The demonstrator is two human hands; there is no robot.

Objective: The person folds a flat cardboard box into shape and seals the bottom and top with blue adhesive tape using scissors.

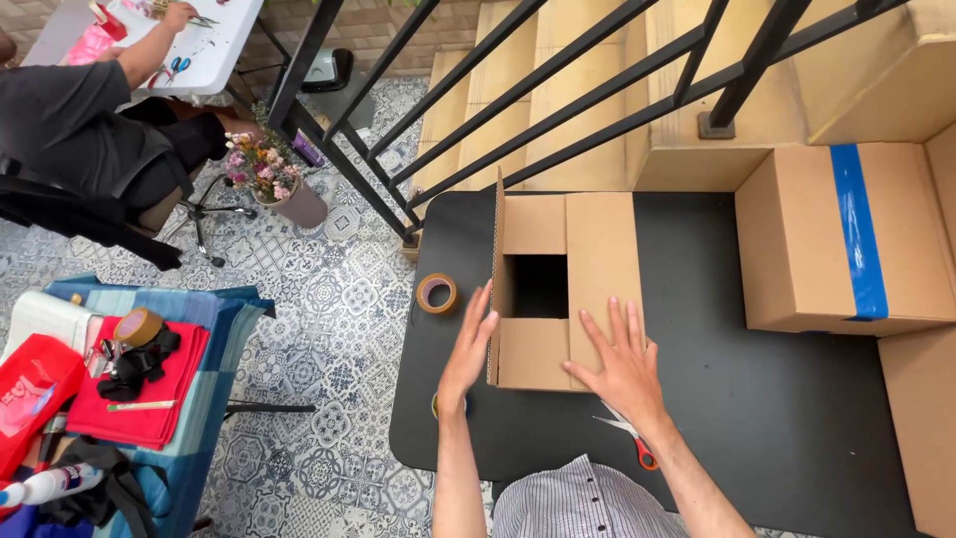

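Two hands are seen at one open cardboard box (568, 289) on a black table (777, 399). The box is in the middle of the table, and its long side runs from 12 to 6 o'clock. Its left flap (495, 279) is stood up on edge. A big taped box (846, 239) is placed at 3 o'clock, well apart. The right hand (622, 364) is laid flat on the right flap, fingers spread apart. The left hand (466, 349) is held open, fingers together, touching the standing flap from 9 o'clock. Nothing is gripped. Scissors (627, 433) are found just beside the right wrist. A tape roll (437, 293) is left at 10 o'clock, nearer the left hand.
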